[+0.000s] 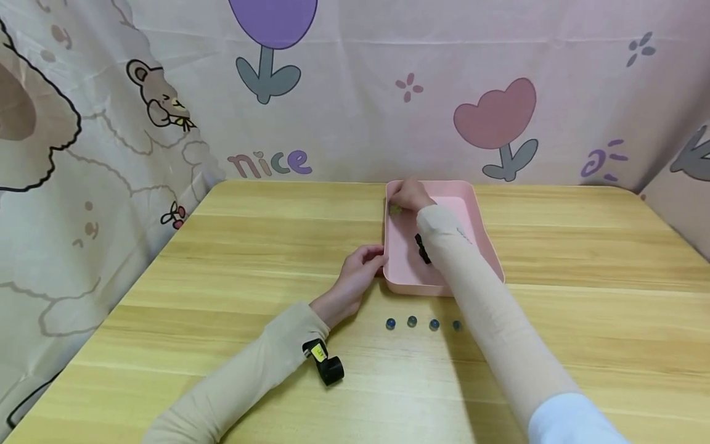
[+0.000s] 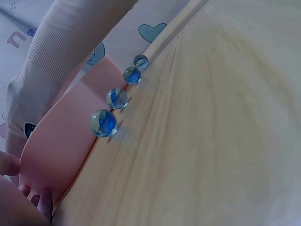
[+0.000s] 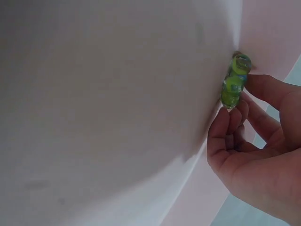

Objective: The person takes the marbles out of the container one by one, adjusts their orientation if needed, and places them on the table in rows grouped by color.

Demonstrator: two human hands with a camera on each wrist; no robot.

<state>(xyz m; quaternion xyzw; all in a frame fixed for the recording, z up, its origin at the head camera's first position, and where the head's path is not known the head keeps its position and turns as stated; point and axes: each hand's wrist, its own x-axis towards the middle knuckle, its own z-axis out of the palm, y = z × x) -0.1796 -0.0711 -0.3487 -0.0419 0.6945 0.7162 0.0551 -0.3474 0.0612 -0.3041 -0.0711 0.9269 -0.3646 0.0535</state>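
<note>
In the head view, my right hand reaches into the back left corner of a pink tray. Green and yellow glass marbles line up by the tray wall in the right wrist view. Thumb and curled fingers of that right hand close about this row at its side and lower end; which marbles they pinch is partly hidden. My left hand touches the outside of the tray's left wall, thumb and fingers against it. Near the tray's front edge, several blue-swirled clear marbles sit in a row on the table.
A wooden table bears everything, and a patterned cloth hangs behind it. Each sleeve carries a black wrist camera; the left one hangs over the table. The right forearm crosses the tray's front edge, beside the rightmost blue marble.
</note>
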